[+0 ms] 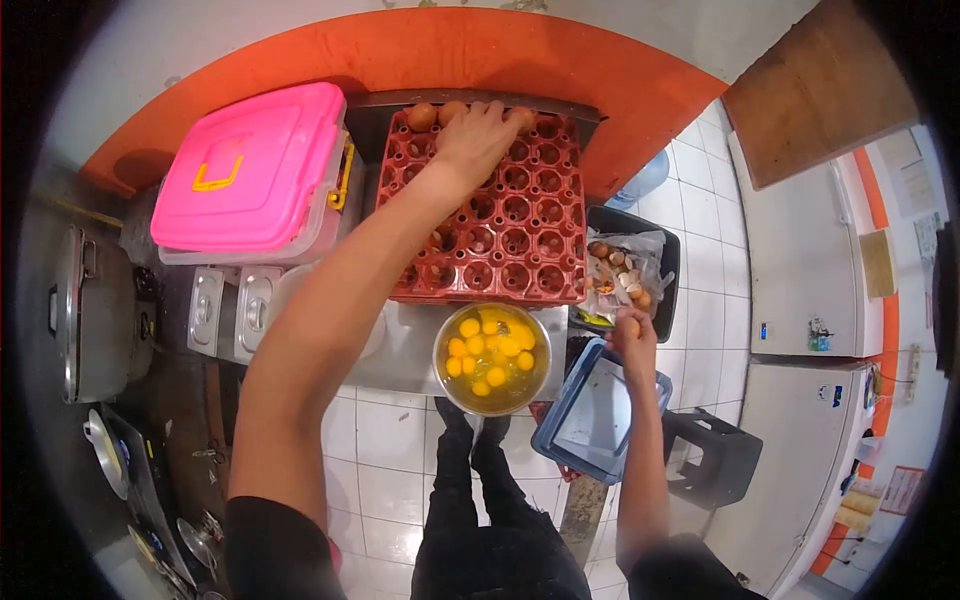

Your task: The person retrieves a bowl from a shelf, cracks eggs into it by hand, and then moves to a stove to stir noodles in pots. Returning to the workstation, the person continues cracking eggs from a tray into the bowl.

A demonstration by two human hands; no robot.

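My left hand (475, 145) reaches to the back row of a red plastic egg tray (515, 275), its fingers over brown eggs (422, 117) there; whether it grips one is hidden. Most of the tray's visible cups hold no egg. My right hand (632, 335) is closed around a brown egg, just above the near edge of the black bin. In front of the tray, a metal bowl (492, 401) holds several yellow yolks (495, 376) in clear egg white. Broken eggshells (628, 275) lie in a plastic-lined black bin (672, 265) right of the tray.
A pink-lidded box (245, 170) stands left of the tray, with lidded metal containers (257, 305) in front of it. A blue-grey tub (592, 410) is below my right hand, beside a dark stool (715, 458). A large pot (100, 315) stands far left.
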